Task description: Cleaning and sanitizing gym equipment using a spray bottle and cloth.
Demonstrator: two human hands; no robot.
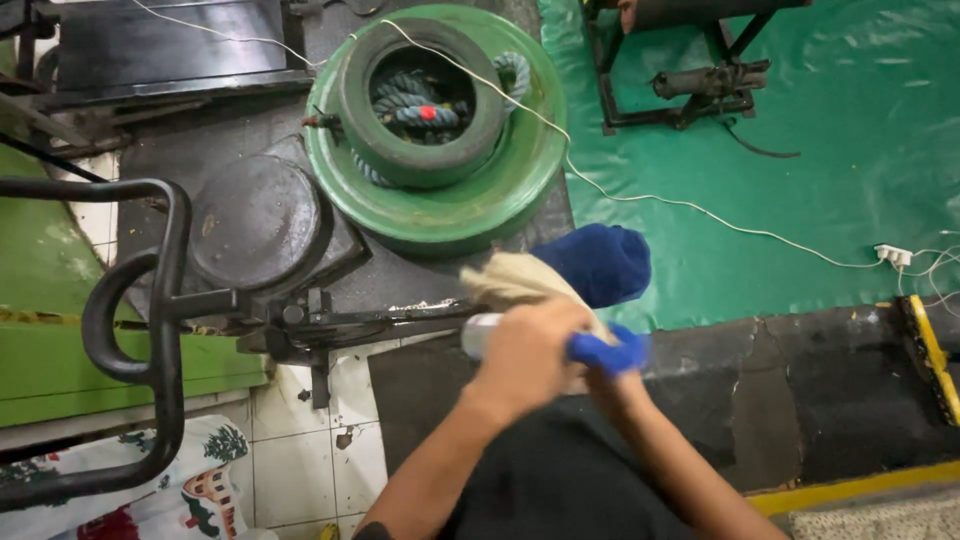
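Blue cloth [603, 262] shows in two places: one bulging fold near the dark slab's edge, and one smaller bunch squeezed out beside the left hand [527, 352]. That hand's fingers are curled shut around one whitish cylinder [478, 335], whose end pokes out to the left of the fist; motion blur hides its details. One beige rag [512, 279] lies over the top of the same bundle, just above the knuckles. The right hand [612, 382] is almost wholly hidden behind the left hand and the blue cloth, so only its wrist and forearm show, and whether its fingers are clenched or loose cannot be told. Both forearms rise from the bottom edge over dark clothing.

Ahead of the hands sits one large green round disc [455, 205], carrying one thick green ring [420, 160] on top, and inside that ring lies one coil of rope [412, 100] with a red band. One dark round plate [257, 222] rests just left of the disc. One black tubular frame [150, 330] curves along the left side. One white cord [700, 208] runs from the ring across the green floor sheet [840, 130] to one white plug strip [893, 254]. One black metal stand [700, 85] sits on the sheet at the top.
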